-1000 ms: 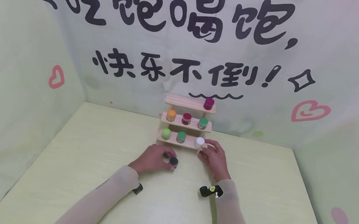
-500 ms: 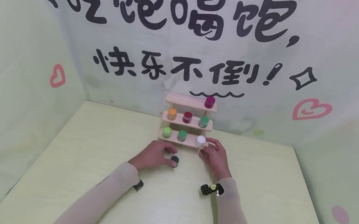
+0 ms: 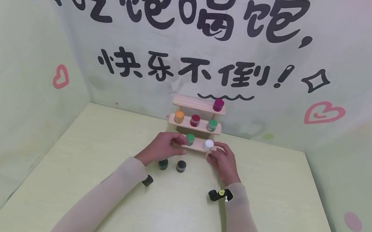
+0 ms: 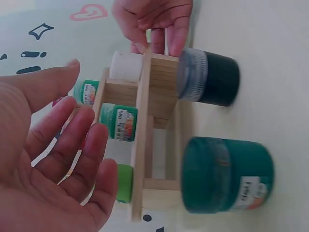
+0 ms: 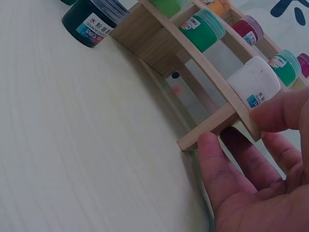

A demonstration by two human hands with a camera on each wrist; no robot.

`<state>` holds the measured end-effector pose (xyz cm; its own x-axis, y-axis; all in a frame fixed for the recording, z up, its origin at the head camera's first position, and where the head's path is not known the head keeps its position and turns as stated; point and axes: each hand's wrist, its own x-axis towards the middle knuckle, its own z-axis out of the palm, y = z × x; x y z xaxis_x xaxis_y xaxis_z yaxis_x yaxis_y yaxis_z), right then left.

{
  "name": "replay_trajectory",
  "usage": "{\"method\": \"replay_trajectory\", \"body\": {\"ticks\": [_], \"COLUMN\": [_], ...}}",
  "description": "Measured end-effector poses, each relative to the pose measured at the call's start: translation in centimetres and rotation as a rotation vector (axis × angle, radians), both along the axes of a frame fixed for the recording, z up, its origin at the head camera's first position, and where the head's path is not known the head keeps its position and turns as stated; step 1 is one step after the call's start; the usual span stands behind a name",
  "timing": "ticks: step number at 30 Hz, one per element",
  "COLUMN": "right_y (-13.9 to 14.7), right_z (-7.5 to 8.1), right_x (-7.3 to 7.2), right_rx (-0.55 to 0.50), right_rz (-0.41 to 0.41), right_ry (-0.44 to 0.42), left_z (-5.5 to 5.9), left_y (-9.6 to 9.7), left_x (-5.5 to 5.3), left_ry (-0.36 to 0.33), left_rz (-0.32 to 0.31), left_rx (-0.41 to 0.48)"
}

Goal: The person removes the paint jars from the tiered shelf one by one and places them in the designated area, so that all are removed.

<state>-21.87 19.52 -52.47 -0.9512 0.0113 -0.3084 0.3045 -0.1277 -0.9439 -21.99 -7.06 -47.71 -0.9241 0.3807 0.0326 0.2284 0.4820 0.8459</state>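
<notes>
A three-tier wooden display rack (image 3: 192,102) holds small paint jars. My right hand (image 3: 226,163) grips the right end of its bottom tier, thumb beside the white paint jar (image 3: 208,145) and fingers under the shelf. My left hand (image 3: 163,147) holds nothing; its fingers are relaxed before the bottom tier, near the green paint jar (image 3: 190,139). From the head, that hand mostly covers the light green paint jar (image 4: 124,182). On the table in front of the rack stand a black paint jar (image 3: 181,166) and a dark green paint jar (image 3: 163,164), side by side and apart.
The middle tier carries orange (image 3: 179,117), dark red (image 3: 195,120) and green (image 3: 212,125) jars. A magenta jar (image 3: 218,105) sits at the right end of the top tier. Behind the rack hangs a printed cloth (image 3: 130,94). The pale table (image 3: 175,221) extends toward me.
My left hand has let go of the black jar and moved up toward the bottom tier, uncovering the dark green jar. My right hand keeps its grip on the rack.
</notes>
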Motion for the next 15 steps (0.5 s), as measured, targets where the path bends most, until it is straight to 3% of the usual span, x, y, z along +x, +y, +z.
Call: {"method": "replay_trajectory", "body": {"ticks": [4, 15], "right_y": [0.1, 0.3], "right_z": [0.0, -0.3], "right_x": [0.1, -0.2], "right_rx": [0.000, -0.012], "right_rz": [0.003, 0.009], "right_ry": [0.000, 0.003], "left_z": [1.1, 4.9], "left_y": [0.5, 2.0], "left_x": [-0.6, -2.0], "left_ry": [-0.018, 0.023], "left_rz": [0.028, 0.067], "left_rx": [0.012, 0.078]}}
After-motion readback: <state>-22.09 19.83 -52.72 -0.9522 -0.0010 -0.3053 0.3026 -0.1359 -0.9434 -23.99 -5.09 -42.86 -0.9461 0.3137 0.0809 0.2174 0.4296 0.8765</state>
